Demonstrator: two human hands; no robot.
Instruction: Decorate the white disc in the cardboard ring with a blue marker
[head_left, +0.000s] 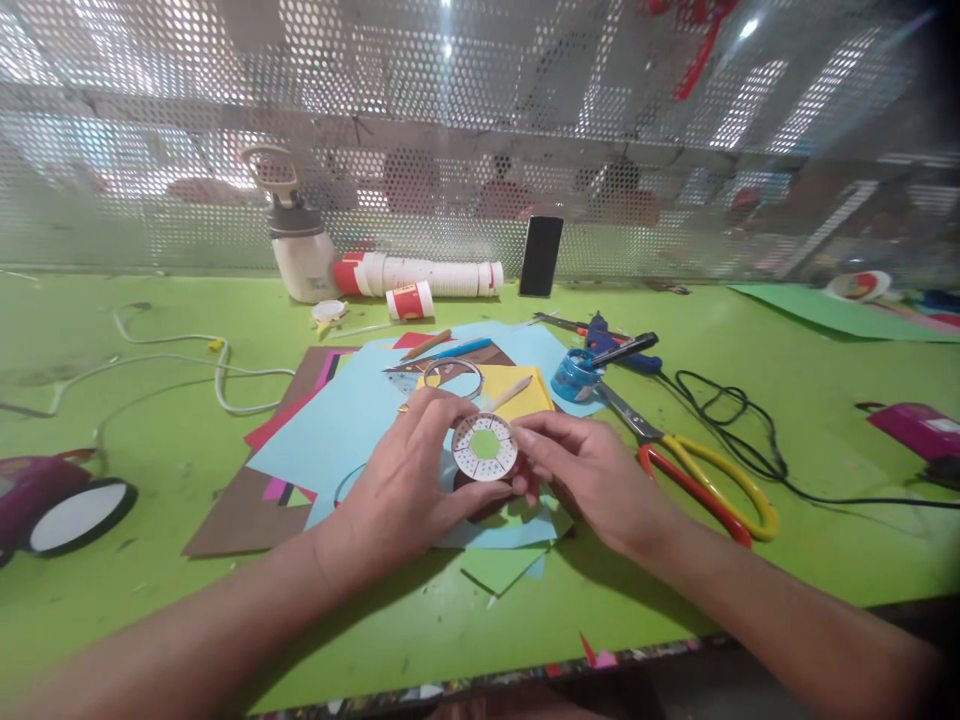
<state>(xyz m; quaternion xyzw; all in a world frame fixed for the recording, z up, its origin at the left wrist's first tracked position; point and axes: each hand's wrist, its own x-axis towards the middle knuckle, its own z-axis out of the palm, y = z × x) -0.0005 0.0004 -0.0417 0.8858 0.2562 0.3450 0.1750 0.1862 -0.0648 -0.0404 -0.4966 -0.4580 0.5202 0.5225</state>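
Observation:
Between my hands is a small round paper disc point(485, 447) with a green centre and a white ring marked with dots and dark dividing lines. My left hand point(409, 465) grips its left and lower edge between thumb and fingers. On the right edge, the fingertips of my right hand point(585, 470) pinch the rim. Below and behind the disc lie sheets of light blue paper point(330, 430) and a yellow sheet point(536, 388). A clear ring-shaped tape roll point(454, 377) and a pencil-like stick point(511, 392) rest just beyond my fingers.
To the right are scissors point(697, 480), a blue tape roll point(576, 375) with a black marker point(622, 350), a glue gun point(600, 335) and a black cord point(772, 450). Stacked paper cups point(427, 275), a spray bottle point(300, 250) and a phone point(541, 257) stand along the mesh.

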